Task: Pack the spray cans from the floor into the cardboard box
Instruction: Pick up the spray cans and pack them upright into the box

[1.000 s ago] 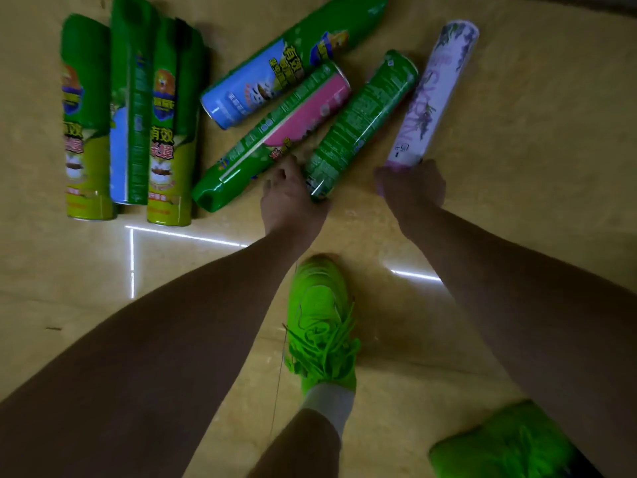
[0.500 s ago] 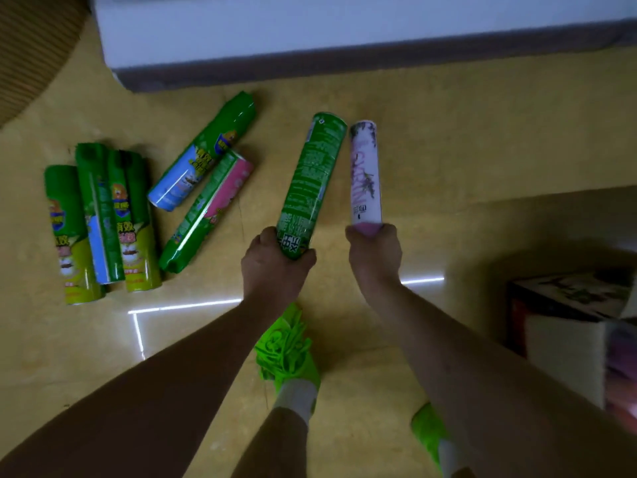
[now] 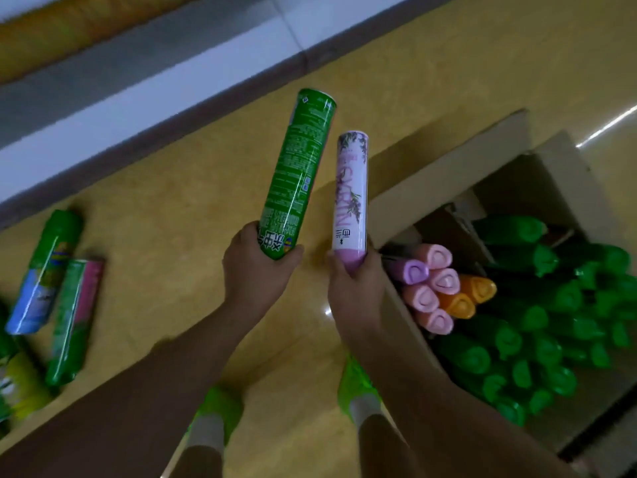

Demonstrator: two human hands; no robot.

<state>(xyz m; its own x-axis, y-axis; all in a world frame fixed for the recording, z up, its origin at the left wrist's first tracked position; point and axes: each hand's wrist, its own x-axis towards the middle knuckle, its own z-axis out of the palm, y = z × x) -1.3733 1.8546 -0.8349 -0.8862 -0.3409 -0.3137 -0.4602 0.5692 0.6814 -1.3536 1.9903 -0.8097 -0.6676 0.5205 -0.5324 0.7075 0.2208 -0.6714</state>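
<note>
My left hand grips the cap end of a green spray can, which points up and away from me. Beside it, my right hand holds a white and lilac spray can by its lilac cap, also bottom up. Both cans are in the air just left of the open cardboard box. Inside the box stand several cans with green caps and a cluster with pink, lilac and orange caps. More spray cans lie on the floor at the far left.
The floor is yellow tile. A white and grey low ledge runs along the far side. My feet in bright green shoes stand between the floor cans and the box. The box flaps stand open.
Both hands have lifted their cans off the floor and carried them right. My view has swung right, bringing the box into sight and pushing the floor cans to the left edge.
</note>
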